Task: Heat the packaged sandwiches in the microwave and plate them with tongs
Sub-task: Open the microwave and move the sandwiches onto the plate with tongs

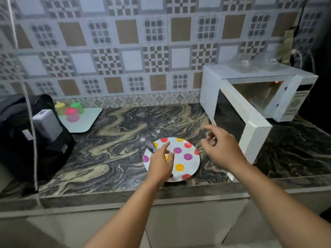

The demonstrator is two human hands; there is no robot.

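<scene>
A white plate [186, 163] with coloured dots lies on the marble counter near its front edge. My left hand [162, 162] hovers over the plate's left half, fingers loosely spread, holding nothing. A dark blurred object [150, 147], possibly tongs, lies at the plate's upper left rim, partly hidden by that hand. My right hand [221, 146] hangs open above the plate's right edge, fingers relaxed and empty. The white microwave [254, 93] stands at the right with its door [240, 122] swung open toward me. No sandwich is visible.
A black bag [30, 138] sits at the left on the counter. Behind it a white tray [86, 120] carries three small coloured containers [70, 110]. Clear packaging [250, 64] lies on top of the microwave. The counter's front edge [125, 194] runs below the plate.
</scene>
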